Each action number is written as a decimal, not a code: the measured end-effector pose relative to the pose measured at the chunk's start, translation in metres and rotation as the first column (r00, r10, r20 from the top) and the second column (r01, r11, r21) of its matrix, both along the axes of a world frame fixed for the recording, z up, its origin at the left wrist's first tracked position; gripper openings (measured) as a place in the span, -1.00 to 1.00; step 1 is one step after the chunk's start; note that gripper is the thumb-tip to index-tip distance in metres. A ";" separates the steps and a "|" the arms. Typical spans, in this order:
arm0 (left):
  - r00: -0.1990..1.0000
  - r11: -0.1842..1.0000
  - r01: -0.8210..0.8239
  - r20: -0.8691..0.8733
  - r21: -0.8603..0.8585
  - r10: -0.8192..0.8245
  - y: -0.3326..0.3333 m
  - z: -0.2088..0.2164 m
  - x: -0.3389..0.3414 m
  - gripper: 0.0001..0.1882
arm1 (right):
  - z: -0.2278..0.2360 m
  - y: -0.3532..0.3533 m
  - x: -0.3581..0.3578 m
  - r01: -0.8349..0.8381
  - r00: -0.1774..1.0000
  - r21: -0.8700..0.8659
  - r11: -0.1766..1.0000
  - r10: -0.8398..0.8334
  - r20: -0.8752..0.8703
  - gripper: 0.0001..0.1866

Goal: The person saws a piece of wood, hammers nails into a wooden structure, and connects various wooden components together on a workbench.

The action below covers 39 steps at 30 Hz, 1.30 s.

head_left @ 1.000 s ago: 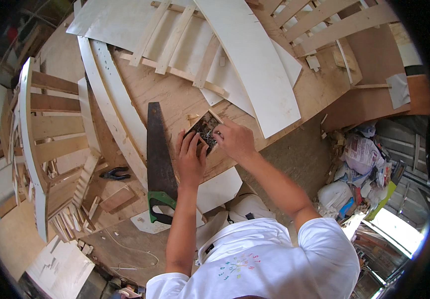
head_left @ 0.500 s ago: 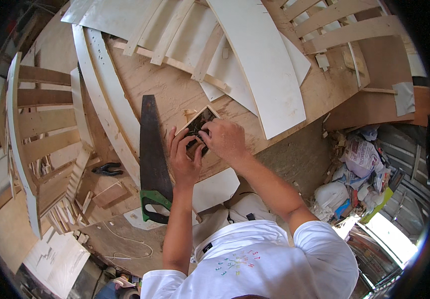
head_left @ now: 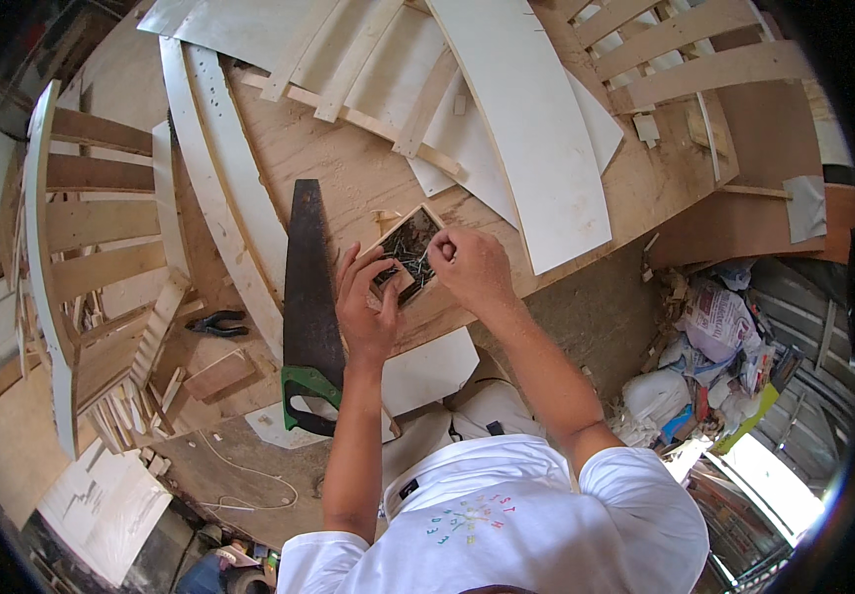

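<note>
A small open wooden box (head_left: 433,212) lies on the workbench, filled with a dark tangle of nails or screws (head_left: 407,246). Over its near left side rests my left hand (head_left: 368,307), fingers curved and apart, thumb away from them. My right hand (head_left: 475,275) is at the box's right edge with its fingertips pinched together; whatever may be between them is too small to make out. Left of the box, a handsaw (head_left: 310,272) with a green and black handle lies flat, its handle toward me, close beside my left forearm.
Black-handled pliers (head_left: 217,323) and a wood block (head_left: 219,376) lie left of the saw. A slatted wooden frame (head_left: 100,223) stands at far left. White panels (head_left: 526,129) and slats cover the bench's far side. Bags and scrap (head_left: 714,327) are piled at right.
My right hand has drawn back from the middle of the box to its right edge, fingertips pinched, uncovering more of the contents. My left hand stays at the box. The whole view has shifted slightly.
</note>
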State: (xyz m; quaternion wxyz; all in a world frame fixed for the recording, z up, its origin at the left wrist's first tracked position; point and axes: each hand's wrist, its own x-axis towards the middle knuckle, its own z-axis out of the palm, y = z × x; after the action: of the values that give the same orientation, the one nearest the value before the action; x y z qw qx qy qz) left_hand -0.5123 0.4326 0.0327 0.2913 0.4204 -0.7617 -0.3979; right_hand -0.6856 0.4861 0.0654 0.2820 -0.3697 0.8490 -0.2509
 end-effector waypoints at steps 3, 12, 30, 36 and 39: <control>0.996 1.000 -0.003 -0.085 0.023 0.005 0.000 0.009 0.001 -0.69 | -0.003 0.012 0.003 -0.014 0.999 -0.251 0.968 0.026 0.047 -0.83; 0.987 0.988 0.152 -0.052 0.028 -0.150 0.010 0.057 0.058 -0.68 | 0.036 0.035 0.060 -0.168 0.900 -0.232 0.958 0.245 0.361 -0.83; 0.963 0.898 -0.268 0.076 0.350 0.257 0.048 0.055 0.414 -0.79 | 0.043 0.012 0.378 -0.247 0.856 -0.209 0.946 0.314 0.410 -0.66; 0.845 0.784 -0.476 -0.039 0.399 0.533 0.035 0.041 0.580 -0.85 | -0.023 -0.046 0.536 -0.320 0.851 -0.276 0.906 0.403 0.336 -0.58; 0.690 0.656 -0.595 -0.122 0.465 0.713 0.038 0.030 0.643 -0.86 | -0.027 -0.095 0.614 -0.461 0.851 -0.240 0.854 0.502 0.152 -0.44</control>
State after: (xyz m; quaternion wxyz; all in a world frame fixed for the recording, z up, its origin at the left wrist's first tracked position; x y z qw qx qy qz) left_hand 0.1309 0.4710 0.0630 0.4363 0.6535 -0.4082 -0.4647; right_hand -0.0719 0.3912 0.0386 0.3859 -0.5688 0.6654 -0.2912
